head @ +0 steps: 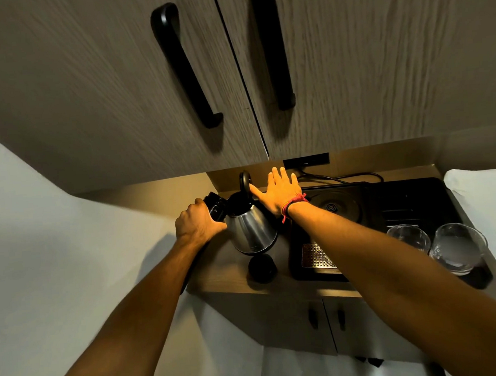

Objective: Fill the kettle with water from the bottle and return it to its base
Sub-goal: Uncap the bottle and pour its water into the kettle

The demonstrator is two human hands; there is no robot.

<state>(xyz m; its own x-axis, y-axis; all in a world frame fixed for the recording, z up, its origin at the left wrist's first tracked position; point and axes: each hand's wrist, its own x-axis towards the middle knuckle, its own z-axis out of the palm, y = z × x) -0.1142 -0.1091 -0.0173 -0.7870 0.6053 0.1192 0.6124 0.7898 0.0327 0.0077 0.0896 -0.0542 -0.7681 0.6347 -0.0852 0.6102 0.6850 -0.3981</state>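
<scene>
A steel kettle (251,231) stands on the wooden counter (226,273), its top open and its black handle (245,182) rising behind. My left hand (198,223) grips a dark bottle (217,209), tilted with its mouth at the kettle's opening. My right hand (279,196) is spread flat just right of the kettle, the thumb by the handle, holding nothing. The round black kettle base (331,207) sits empty on a black tray (417,193) to the right. A small black cap (261,268) lies on the counter in front of the kettle.
Two clear glasses (408,236) (458,249) stand on the tray's right side, with a perforated metal drip grille (316,256) at its front. A power cord (343,177) runs along the back. Cupboard doors with black handles (185,66) hang close overhead. White walls flank the counter.
</scene>
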